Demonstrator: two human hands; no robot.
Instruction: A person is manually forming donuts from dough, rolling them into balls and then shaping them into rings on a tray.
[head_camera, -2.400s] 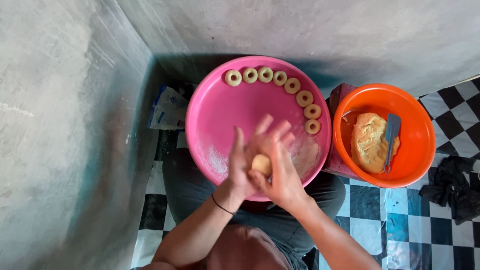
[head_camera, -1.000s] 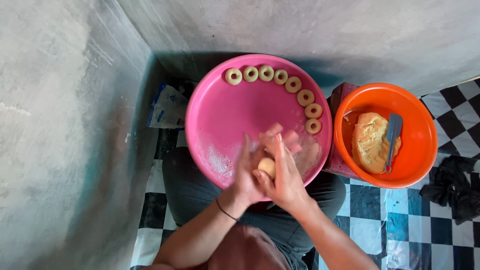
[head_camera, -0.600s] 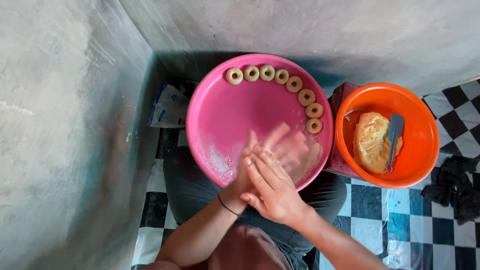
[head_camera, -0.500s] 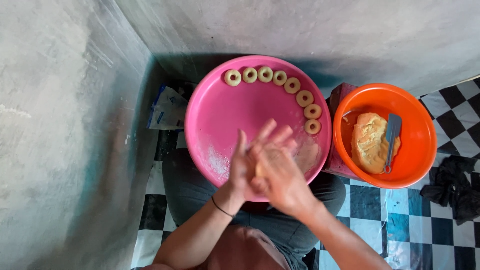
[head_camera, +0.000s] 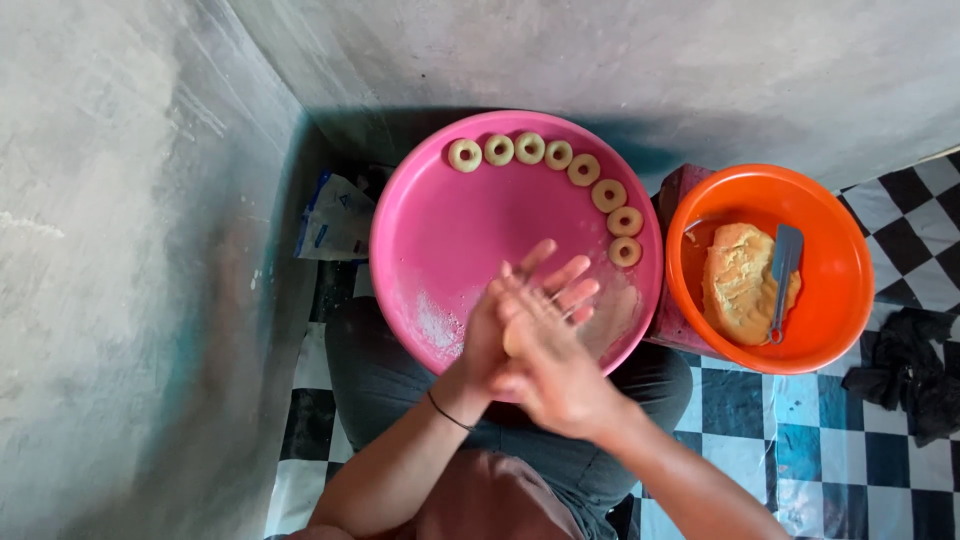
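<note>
I see the pink tray (head_camera: 440, 240) across the lap; my left hand (head_camera: 490, 335) and right hand (head_camera: 555, 370) press flat together over its near rim, a dough piece (head_camera: 515, 340) barely showing between the palms, its axis unclear. Dough rings (head_camera: 560, 170) curve along the tray's far rim.

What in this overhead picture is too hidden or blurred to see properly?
- Dough piece: head view, covered by the right hand pressed over the left hand.
- Left fingers: motion-blurred.
- Tool in the orange bowl: too small to tell its kind.
- Blue-white packet: partly behind the pink tray.
- Dark cloth: cut off by the right edge.
</note>
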